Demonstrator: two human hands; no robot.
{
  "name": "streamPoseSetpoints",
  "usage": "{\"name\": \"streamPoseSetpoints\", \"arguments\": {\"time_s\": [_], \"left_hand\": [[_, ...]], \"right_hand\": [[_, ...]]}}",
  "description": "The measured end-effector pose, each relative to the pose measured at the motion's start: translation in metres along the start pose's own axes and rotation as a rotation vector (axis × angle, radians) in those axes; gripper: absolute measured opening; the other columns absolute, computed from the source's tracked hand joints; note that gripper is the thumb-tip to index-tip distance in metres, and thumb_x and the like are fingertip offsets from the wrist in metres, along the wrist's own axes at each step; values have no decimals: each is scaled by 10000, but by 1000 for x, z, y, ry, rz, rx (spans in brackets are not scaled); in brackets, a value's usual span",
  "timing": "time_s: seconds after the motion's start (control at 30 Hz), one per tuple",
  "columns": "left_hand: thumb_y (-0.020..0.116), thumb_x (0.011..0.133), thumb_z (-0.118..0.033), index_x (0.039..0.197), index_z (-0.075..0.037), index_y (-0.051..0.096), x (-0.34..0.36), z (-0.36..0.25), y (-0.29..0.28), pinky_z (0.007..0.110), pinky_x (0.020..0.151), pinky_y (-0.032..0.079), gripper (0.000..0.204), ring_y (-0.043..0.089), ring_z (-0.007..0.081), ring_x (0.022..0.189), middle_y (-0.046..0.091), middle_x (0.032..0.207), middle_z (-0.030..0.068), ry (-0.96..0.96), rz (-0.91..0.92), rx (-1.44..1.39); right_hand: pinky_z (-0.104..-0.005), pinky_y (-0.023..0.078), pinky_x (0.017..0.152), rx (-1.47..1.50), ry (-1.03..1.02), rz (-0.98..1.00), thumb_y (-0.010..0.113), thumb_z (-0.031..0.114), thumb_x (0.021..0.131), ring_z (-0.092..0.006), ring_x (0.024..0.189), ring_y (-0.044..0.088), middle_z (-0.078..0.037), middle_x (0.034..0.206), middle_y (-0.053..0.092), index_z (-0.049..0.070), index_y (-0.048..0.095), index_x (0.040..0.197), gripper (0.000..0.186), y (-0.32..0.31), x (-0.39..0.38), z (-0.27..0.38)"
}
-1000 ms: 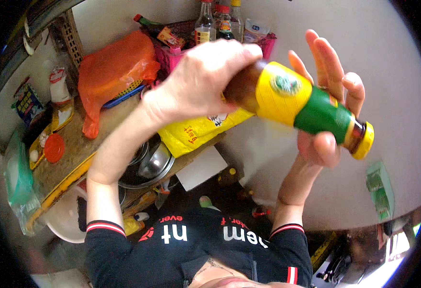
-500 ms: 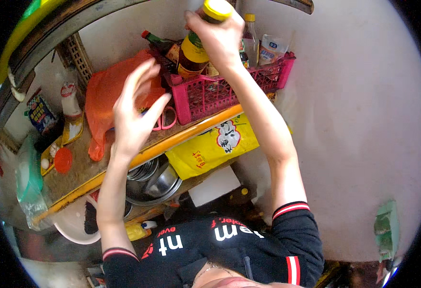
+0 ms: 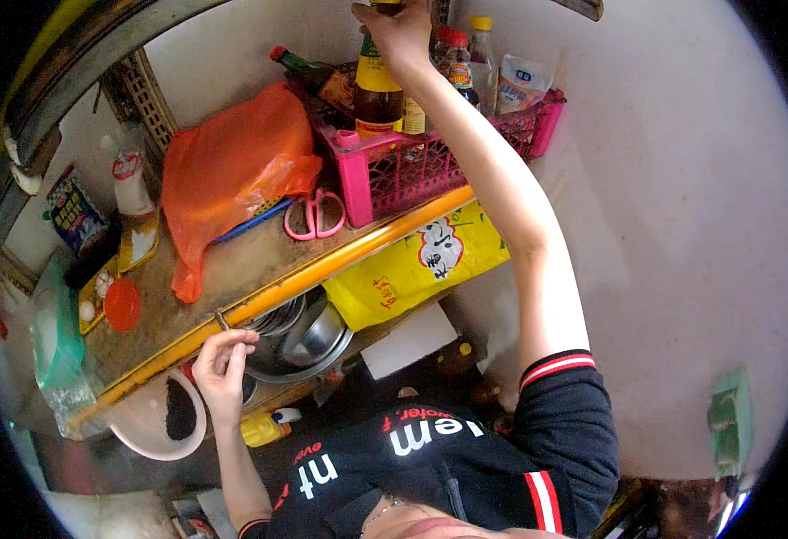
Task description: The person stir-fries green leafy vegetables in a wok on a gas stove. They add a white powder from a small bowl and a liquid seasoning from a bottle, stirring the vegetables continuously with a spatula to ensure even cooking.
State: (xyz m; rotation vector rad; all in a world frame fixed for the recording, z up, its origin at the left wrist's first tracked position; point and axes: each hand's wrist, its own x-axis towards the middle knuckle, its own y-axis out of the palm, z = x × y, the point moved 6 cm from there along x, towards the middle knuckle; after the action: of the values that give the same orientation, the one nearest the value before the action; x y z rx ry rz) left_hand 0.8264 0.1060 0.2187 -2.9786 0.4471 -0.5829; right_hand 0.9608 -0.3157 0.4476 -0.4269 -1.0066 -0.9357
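Observation:
My right hand [image 3: 398, 38] grips the neck of a glass bottle [image 3: 378, 101] with dark brown liquid and a yellow label. The bottle stands upright in the pink plastic crate [image 3: 355, 184], its cap mostly cut off by the top of the view. My left hand [image 3: 223, 361] hangs just in front of the shelf's yellow front edge [image 3: 277, 292], fingers loosely bent, with nothing visible in it. Pink-handled scissors [image 3: 315, 216] lie beside the crate, next to an orange-red plastic bag [image 3: 232, 162].
Other bottles [image 3: 482, 67] and a white pouch [image 3: 524, 83] share the crate. Below the shelf are a yellow bag [image 3: 403, 278], metal bowls [image 3: 313, 337] and a white basin [image 3: 147, 431]. A red round lid [image 3: 123, 304] lies on the shelf's left. A white wall [image 3: 664, 225] rises at right.
My right hand has moved up and away with the bottle, which now stands more upright in the crate. My left hand has dropped from above the shelf to its front edge.

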Motion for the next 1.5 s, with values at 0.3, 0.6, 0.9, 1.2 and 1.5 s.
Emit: {"name": "streamPoseSetpoints", "arguments": {"time_s": [0.3,0.6,0.9,1.2,1.5], "left_hand": [[573,908,-8,1009,31,618,-21,17,-4,276,751,525,117,660,165,844,679,909,105,-118,126,-65],[589,913,-31,1023,32,613,-34,32,2,275,754,528,129,666,179,843,684,913,120,-188,314,-174],[579,915,-35,1028,27,613,-59,69,134,279,740,539,132,675,181,838,691,923,129,-356,983,-269],[601,924,-104,1033,33,591,-235,117,254,317,693,562,175,682,229,793,679,911,166,-459,1665,-280],[590,918,-108,1039,13,606,-471,70,287,297,658,550,172,672,192,770,689,900,140,-278,2270,49]], "right_hand": [[-432,513,771,-65,-55,-133,783,132,666,-338,841,661,-163,889,667,-6,548,1051,471,-10,-17,20],[-286,528,789,388,110,-84,702,89,849,-142,836,653,-80,909,680,8,637,969,158,-110,-58,86],[-325,552,767,707,413,-141,630,119,915,-199,793,674,-124,894,689,0,652,997,147,-290,-221,178],[-297,545,695,-502,842,-871,476,-91,791,-154,736,651,-121,922,681,4,620,1106,359,-484,-619,334],[-404,515,706,-2371,805,-1232,573,23,814,-272,800,641,-107,902,639,94,636,1027,233,-514,-769,822]]}}
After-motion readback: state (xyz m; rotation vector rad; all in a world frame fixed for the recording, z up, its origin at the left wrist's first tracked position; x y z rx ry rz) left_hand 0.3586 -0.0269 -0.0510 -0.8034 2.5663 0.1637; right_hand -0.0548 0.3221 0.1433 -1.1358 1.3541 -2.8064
